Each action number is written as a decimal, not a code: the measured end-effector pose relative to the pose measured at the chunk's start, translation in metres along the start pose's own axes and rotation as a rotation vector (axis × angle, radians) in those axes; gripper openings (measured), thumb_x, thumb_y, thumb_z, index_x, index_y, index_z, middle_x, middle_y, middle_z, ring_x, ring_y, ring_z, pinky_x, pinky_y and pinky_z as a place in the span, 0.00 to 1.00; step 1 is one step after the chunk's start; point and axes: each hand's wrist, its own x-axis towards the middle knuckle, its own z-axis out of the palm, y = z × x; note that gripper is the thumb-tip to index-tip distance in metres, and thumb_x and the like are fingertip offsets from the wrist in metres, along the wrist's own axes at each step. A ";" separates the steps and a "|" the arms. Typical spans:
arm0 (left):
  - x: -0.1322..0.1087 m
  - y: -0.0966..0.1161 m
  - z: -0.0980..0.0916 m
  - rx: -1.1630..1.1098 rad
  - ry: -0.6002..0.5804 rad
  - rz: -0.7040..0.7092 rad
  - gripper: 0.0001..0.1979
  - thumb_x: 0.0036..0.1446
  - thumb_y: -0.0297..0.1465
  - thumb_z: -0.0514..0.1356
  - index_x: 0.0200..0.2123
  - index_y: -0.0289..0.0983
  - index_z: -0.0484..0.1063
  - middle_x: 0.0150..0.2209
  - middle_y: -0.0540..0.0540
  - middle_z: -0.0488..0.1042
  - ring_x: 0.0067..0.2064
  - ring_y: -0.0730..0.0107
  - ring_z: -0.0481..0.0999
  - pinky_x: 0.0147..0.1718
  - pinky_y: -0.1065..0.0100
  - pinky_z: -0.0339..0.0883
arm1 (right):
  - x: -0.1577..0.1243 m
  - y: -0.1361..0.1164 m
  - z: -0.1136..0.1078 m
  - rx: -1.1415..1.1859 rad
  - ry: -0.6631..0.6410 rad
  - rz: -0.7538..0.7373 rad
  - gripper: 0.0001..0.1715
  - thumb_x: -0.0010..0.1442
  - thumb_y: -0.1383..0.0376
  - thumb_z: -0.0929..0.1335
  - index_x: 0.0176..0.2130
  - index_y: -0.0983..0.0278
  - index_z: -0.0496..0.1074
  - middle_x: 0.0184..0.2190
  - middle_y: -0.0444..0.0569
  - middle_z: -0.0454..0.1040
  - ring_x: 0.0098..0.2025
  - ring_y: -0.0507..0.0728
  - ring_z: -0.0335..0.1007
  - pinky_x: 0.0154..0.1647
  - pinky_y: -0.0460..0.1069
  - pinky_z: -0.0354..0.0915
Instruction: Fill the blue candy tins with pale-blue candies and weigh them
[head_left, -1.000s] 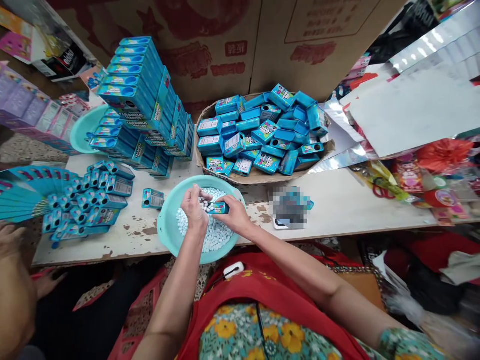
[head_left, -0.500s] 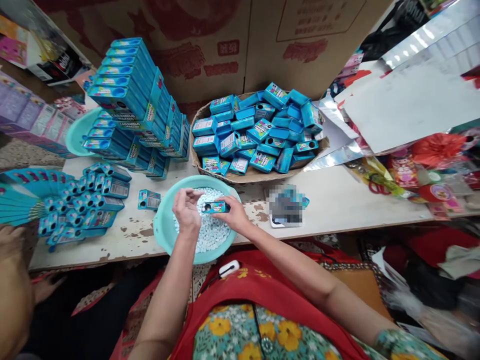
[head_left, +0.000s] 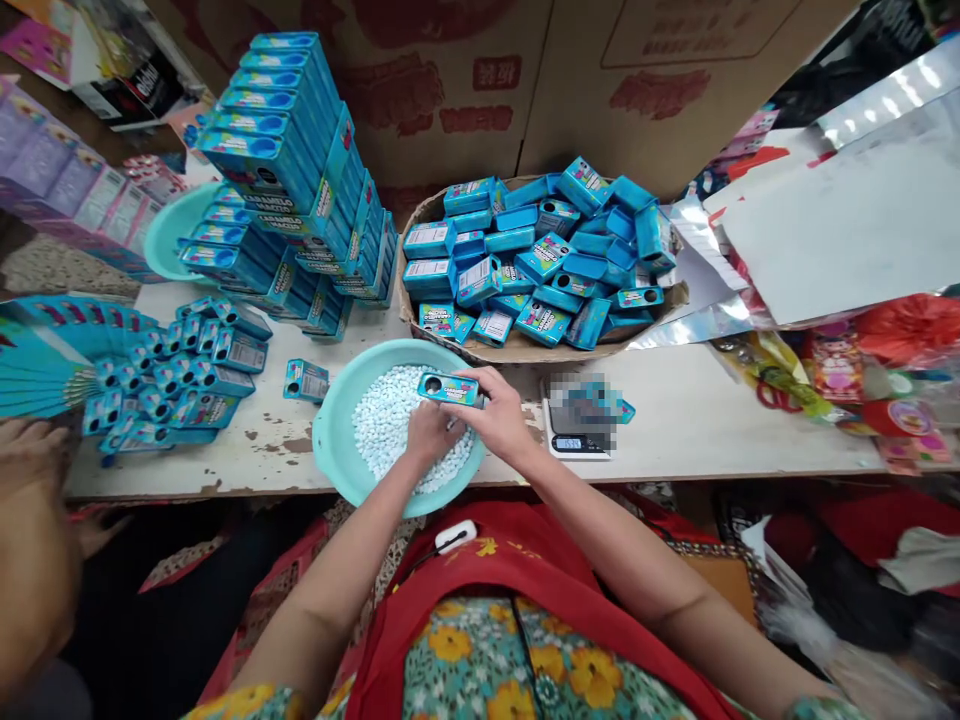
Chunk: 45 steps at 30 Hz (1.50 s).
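My right hand (head_left: 495, 410) holds a small blue candy box (head_left: 450, 390) level above the bowl's right side, thumb and fingers closed on its right end. A round dark hole shows at the box's left end. Just below it, my left hand (head_left: 433, 435) is down among small white candies (head_left: 386, 410), its fingers curled into them and partly hidden. The candies lie in a turquoise plastic bowl (head_left: 328, 470) at the table's front edge. Left of the bowl lies a single blue candy box (head_left: 306, 380).
Behind the bowl, a cardboard tray (head_left: 409, 318) is heaped with blue boxes. Tall stacks of box packs (head_left: 300, 190) stand back left, with several loose boxes (head_left: 187, 375) before them. A digital scale (head_left: 581, 445), partly blurred out, sits right. Another person's hand (head_left: 30, 460) is far left.
My left hand has gone from beside the box's open end down into the candies. The box in my right hand is slightly higher and farther right; the whole view has shifted too.
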 end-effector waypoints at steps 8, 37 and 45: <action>0.006 -0.005 -0.065 -0.047 0.135 -0.113 0.13 0.45 0.40 0.63 0.22 0.38 0.66 0.19 0.51 0.64 0.21 0.70 0.64 0.21 0.71 0.54 | -0.004 0.033 0.034 -0.217 -0.132 0.003 0.19 0.49 0.63 0.74 0.43 0.61 0.73 0.39 0.47 0.72 0.42 0.57 0.70 0.45 0.51 0.65; 0.018 0.075 -0.037 -0.675 0.208 -0.079 0.15 0.48 0.40 0.63 0.27 0.37 0.62 0.19 0.55 0.62 0.21 0.74 0.69 0.20 0.73 0.56 | -0.010 0.024 0.035 -0.325 -0.165 0.041 0.18 0.47 0.62 0.75 0.40 0.60 0.74 0.38 0.46 0.73 0.42 0.58 0.70 0.44 0.51 0.64; 0.014 0.088 -0.031 -0.645 0.238 -0.022 0.14 0.48 0.39 0.63 0.29 0.36 0.62 0.20 0.56 0.61 0.24 0.71 0.72 0.22 0.72 0.61 | -0.006 0.021 0.032 -0.286 -0.157 0.074 0.21 0.46 0.63 0.76 0.41 0.60 0.74 0.38 0.46 0.72 0.42 0.57 0.69 0.44 0.51 0.64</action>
